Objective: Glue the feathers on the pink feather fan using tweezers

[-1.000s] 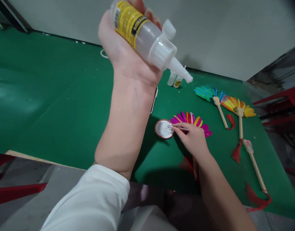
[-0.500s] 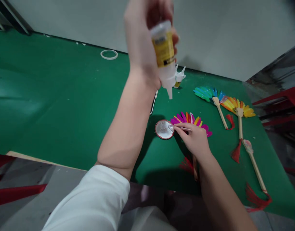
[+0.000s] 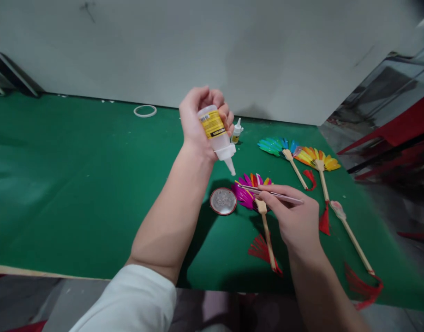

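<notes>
My left hand [image 3: 203, 115] is closed around a clear glue bottle [image 3: 213, 127] with a yellow label, its white nozzle tipped downward. Metal tweezers [image 3: 284, 197] are pinched in my right hand [image 3: 298, 216], their tips pointing left, just below the nozzle. Anything held at the tips is too small to make out. Under the tweezers lies a fan of magenta, yellow and red petals [image 3: 244, 198], with a wooden handle [image 3: 266, 230] and red tassel [image 3: 259, 247]. A round shallow dish [image 3: 223, 201] with a red rim sits left of the fan, holding small bits.
A second, smaller glue bottle [image 3: 236, 132] stands near the wall. To the right lie a blue-green fan [image 3: 274, 146], a yellow-orange fan [image 3: 320, 159] and a bare wooden handle [image 3: 353, 240] with red tassel. A white ring [image 3: 145, 111] rests on the green table [image 3: 76, 184].
The tweezers have lifted from the dish and moved over to the magenta fan. The glue bottle has come lower, its nozzle close above the tweezer tips. The view has tilted up.
</notes>
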The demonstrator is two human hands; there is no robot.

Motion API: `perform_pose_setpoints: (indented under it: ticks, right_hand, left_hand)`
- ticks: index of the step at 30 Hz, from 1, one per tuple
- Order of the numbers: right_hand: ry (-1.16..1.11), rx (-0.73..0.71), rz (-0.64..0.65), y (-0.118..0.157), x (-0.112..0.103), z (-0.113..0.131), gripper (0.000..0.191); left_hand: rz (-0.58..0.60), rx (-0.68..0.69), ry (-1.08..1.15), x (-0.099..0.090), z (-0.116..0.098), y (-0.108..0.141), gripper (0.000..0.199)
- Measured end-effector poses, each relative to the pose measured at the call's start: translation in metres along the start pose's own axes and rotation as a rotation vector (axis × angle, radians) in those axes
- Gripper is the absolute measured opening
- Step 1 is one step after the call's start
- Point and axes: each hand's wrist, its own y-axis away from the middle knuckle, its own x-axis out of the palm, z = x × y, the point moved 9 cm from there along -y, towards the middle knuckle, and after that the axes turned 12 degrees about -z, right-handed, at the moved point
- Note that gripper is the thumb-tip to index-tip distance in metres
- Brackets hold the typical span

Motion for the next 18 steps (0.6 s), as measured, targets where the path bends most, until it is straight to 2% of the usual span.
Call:
perform_pose_setpoints:
  ticks: [7,12,18]
  right_hand:
    - [-0.258,0.073,-0.095,-0.003,-0.011,-0.004,0.011]
    - [-0.409,0.146,-0.072,0.0,-0.011,-0.003,0.009]
    - [-0.415,0.144,-0.07,0.001,-0.01,-0.001,0.008]
  left_hand:
    - [-0.189,-0.127,0.165,-0.015,0.023,-0.001,0.032]
    - [-0.203,-0.156,0.21,-0.008,0.028,0.008,0.033]
    - [-0.188,-0.129,0.221,-0.005,0.023,0.013,0.033]
